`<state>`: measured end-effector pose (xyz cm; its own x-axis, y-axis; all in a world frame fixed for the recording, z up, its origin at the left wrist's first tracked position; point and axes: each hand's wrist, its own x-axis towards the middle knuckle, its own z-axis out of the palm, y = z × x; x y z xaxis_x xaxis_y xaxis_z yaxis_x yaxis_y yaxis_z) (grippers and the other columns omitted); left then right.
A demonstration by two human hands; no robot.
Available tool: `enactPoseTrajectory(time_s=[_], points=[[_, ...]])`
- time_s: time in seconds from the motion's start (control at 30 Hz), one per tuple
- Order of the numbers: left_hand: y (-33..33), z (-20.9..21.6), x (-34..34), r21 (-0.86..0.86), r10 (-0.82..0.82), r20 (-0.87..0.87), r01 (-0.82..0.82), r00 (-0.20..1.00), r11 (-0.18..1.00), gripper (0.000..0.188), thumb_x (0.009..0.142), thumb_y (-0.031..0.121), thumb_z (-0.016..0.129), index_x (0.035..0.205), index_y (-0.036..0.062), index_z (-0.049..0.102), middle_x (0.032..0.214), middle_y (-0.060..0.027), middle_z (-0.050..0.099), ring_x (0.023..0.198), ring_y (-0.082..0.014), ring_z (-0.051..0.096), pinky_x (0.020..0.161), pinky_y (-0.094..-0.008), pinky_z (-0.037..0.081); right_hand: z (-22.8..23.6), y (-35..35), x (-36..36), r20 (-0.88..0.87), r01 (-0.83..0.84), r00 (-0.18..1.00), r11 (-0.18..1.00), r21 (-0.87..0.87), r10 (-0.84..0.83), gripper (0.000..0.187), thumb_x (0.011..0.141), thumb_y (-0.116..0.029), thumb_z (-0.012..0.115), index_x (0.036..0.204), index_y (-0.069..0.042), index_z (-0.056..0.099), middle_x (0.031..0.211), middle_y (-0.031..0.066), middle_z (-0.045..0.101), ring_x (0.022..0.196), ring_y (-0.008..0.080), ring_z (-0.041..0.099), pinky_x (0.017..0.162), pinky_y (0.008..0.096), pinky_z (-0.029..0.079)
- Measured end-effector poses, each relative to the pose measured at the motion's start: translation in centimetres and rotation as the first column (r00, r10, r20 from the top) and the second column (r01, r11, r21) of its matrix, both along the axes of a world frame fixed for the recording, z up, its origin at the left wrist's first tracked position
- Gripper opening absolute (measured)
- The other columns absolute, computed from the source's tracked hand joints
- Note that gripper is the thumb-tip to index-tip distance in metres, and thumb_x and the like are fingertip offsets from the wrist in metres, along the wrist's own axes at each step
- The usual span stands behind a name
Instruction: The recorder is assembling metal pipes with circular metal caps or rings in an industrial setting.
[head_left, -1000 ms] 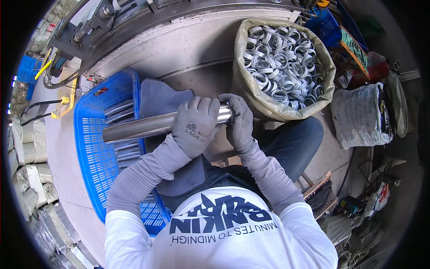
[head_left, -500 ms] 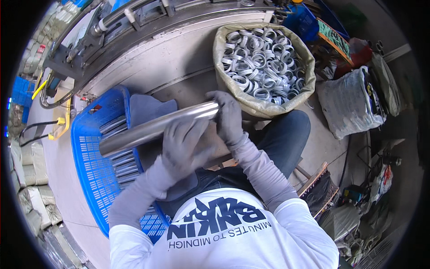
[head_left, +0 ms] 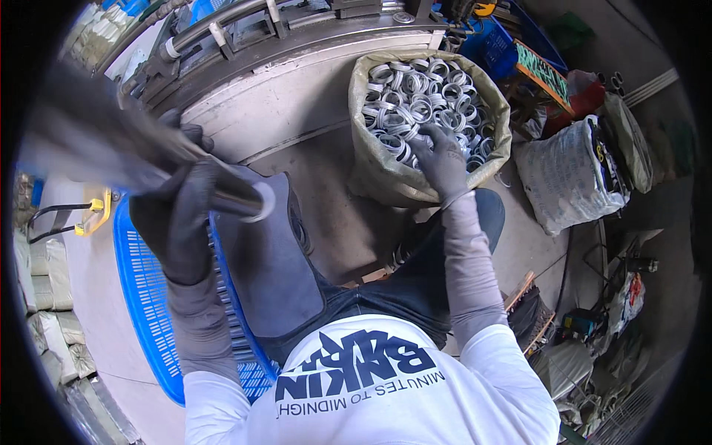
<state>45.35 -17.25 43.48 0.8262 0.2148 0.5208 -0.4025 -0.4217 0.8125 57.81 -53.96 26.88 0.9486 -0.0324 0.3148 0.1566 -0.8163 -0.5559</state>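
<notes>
In my left hand (head_left: 182, 219), gloved in dark grey, a shiny metal tube (head_left: 233, 191) is gripped; it slants up toward the upper left, where its far part is smeared by motion. The tube's lower end shows a pale round rim. My right hand (head_left: 443, 165), in a grey glove, reaches over the rim of a woven sack (head_left: 358, 137), its thumb and forefinger apart among the rings. The sack is full of light grey metal rings (head_left: 420, 111). Whether the fingertips touch one ring in particular is hard to see.
A blue plastic basket (head_left: 152, 311) with more metal tubes stands at my left, partly behind my arm. Along the back runs a metal machine bench (head_left: 297, 37). A grey cloth (head_left: 267, 274) covers my left leg. A stuffed white sack (head_left: 560, 174) stands at the right.
My right hand has left the tube and moved right to the sack of rings. My left hand has swung the tube up and to the left.
</notes>
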Motion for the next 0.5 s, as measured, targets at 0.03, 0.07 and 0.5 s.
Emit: enactPoseTrajectory(time_s=[0.03,0.07,0.5], points=[[-0.5,0.6,0.0,0.054,0.029,-0.26,-0.015,0.965,0.998,0.048,0.088,0.012,0.076,0.128,-0.0084,0.062,0.12,-0.0186,0.072,0.11,-0.0251,0.072,0.085,-0.04,0.056,-0.9,-2.1,0.8,-0.199,-0.016,0.98,0.995,-0.094,-0.003,0.042,0.089,-0.033,0.074,0.121,-0.006,0.073,0.125,0.0208,0.066,0.117,0.0402,0.065,0.098,0.0473,0.054],[-1.3,0.4,0.2,0.05,0.026,-0.259,-0.013,0.966,0.999,0.048,0.088,0.012,0.076,0.128,-0.0084,0.062,0.12,-0.0186,0.072,0.11,-0.0251,0.072,0.085,-0.04,0.056,-1.5,-2.1,0.9,-0.198,-0.014,0.98,0.995,-0.097,-0.005,0.042,0.089,-0.033,0.074,0.121,-0.006,0.073,0.125,0.0208,0.066,0.117,0.0402,0.065,0.098,0.0473,0.054],[-3.8,-9.4,1.1,0.795,0.1,-0.317,0.206,0.943,0.571,0.056,0.072,0.026,0.079,0.123,0.0068,0.063,0.106,-0.0159,0.069,0.098,-0.0365,0.068,0.084,-0.0485,0.053,-2.6,-1.3,0.7,-0.447,-0.114,0.891,0.92,-0.374,-0.071,0.046,0.085,-0.03,0.07,0.124,-0.004,0.071,0.138,0.0244,0.059,0.121,0.04,0.065,0.105,0.0451,0.053]])
